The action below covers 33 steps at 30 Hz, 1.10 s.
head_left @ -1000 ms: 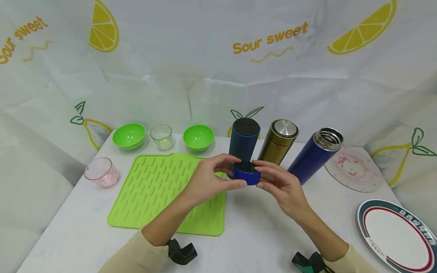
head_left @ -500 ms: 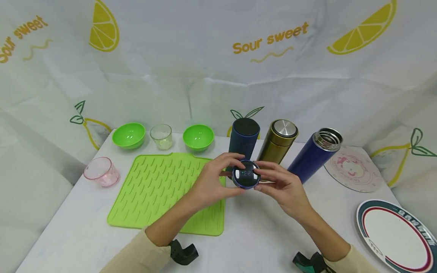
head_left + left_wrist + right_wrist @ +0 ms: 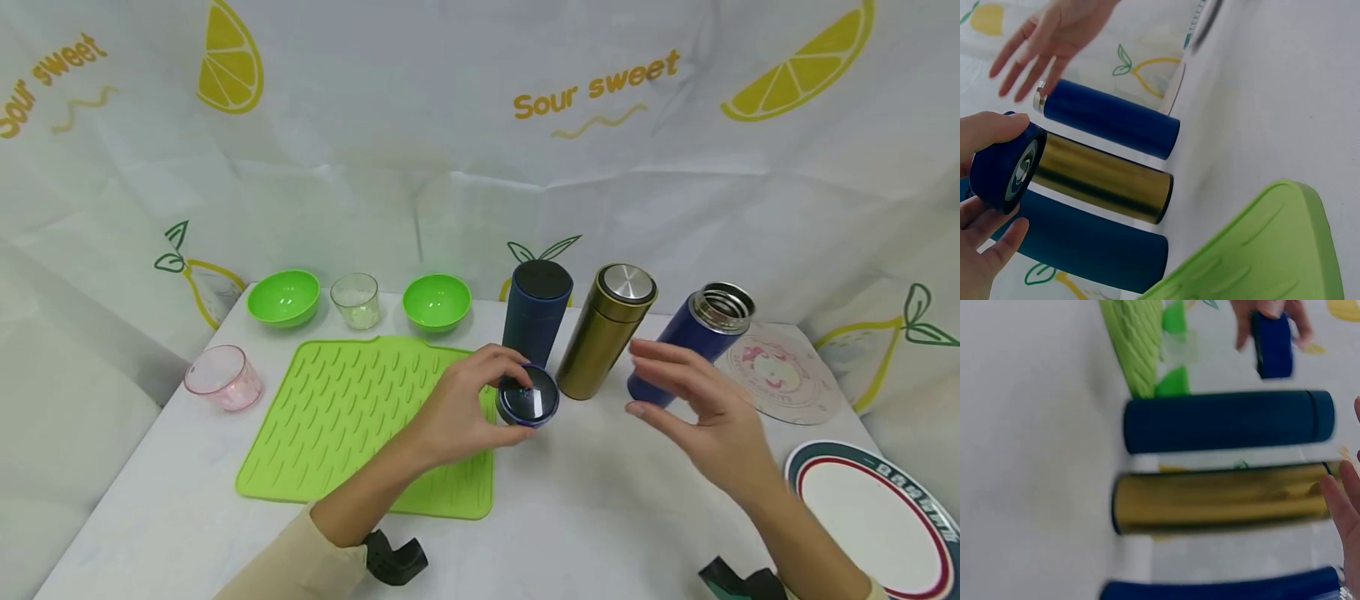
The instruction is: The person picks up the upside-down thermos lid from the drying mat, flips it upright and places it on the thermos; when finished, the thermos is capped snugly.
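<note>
While left hand alone pinches blue lid by rim above table, slip risk: lid could drop, roll toward green mat. Open blue bottle, tall and narrow, could tip if right hand knocks it sideways. Right hand empty, fingers spread, just before bottle. Hands apart. Lid tilted, face toward camera.

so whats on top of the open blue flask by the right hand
Nothing sits on the blue flask: its steel mouth is bare and open. The left hand holds a blue lid apart from it. The right hand hovers open beside it. The inside cannot be seen.
</note>
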Available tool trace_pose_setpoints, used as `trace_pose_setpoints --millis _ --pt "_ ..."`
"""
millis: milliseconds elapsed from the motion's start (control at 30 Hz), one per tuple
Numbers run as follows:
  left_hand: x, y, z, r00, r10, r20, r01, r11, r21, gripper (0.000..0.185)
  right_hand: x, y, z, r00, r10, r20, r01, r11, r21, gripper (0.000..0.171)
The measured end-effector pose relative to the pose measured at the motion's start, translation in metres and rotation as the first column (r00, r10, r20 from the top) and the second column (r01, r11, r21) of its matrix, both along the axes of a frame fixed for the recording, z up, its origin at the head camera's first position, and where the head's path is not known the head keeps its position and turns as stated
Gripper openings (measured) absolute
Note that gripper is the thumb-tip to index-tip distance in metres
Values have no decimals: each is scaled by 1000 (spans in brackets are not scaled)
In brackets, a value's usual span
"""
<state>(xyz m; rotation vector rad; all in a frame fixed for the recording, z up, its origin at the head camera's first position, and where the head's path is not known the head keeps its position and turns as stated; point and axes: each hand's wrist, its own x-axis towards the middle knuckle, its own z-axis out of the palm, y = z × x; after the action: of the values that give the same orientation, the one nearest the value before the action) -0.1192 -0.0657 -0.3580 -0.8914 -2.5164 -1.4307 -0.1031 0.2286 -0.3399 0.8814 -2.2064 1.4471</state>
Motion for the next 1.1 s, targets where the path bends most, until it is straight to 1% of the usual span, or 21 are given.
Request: trace_pose_setpoints --millis 67,133,167,200,233,267,300,333,367,433,467,533,633,733,833,967,1100 --pt "0 -1 -1 1000 -1 7 1 1000 3 40 -1 14 8 998 22 -63 -30 990 -136 46" --pt "0 -3 -2 1000 0 17 0 1000 9 41 -3 26 13 994 34 -103 -62 959 -277 51" --pt "0 -3 -2 1000 1 21 -1 1000 12 41 -5 32 15 994 9 -113 -44 948 -314 54" --pt "0 -3 -3 1000 0 25 -1 1000 16 41 -7 37 17 993 -33 -117 -8 943 -333 58" --pt "1 -4 -3 1000 -1 26 0 1000 21 42 -9 42 17 990 -86 -108 44 939 -340 61" --pt "1 -4 -3 1000 -3 29 3 1000 23 42 -11 46 16 986 -146 -79 111 934 -340 65" --pt "1 -4 -3 999 -6 33 5 1000 25 42 -14 50 14 977 -208 -44 183 929 -321 70" --pt "1 -4 -3 999 -9 37 8 1000 27 42 -16 54 11 968 -249 6 238 920 -312 76" --pt "1 -4 -3 999 -13 42 12 1000 28 42 -20 57 6 958 -279 61 284 911 -300 84" --pt "1 -4 -3 998 -23 52 21 999 32 41 -26 62 -5 943 -277 183 323 895 -309 100" --pt "1 -4 -3 998 -27 59 26 999 30 41 -29 64 -11 933 -268 241 336 889 -311 105" --pt "1 -4 -4 997 -32 68 31 999 26 41 -34 67 -23 917 -226 330 333 888 -318 109" --pt "1 -3 -4 997 -36 73 35 999 15 42 -39 68 -38 898 -186 398 316 903 -291 109" --pt "1 -3 -5 996 -41 74 41 999 2 41 -42 66 -49 885 -172 433 309 912 -270 102" --pt "1 -3 -5 996 -47 80 48 999 -3 41 -44 63 -54 878 -175 447 319 908 -273 97" --pt "2 -3 -6 995 -44 88 45 999 -2 40 -48 59 -58 867 -185 463 338 901 -273 99" --pt "2 -3 -7 994 -38 98 38 999 5 41 -52 56 -63 846 -208 491 365 897 -250 103"
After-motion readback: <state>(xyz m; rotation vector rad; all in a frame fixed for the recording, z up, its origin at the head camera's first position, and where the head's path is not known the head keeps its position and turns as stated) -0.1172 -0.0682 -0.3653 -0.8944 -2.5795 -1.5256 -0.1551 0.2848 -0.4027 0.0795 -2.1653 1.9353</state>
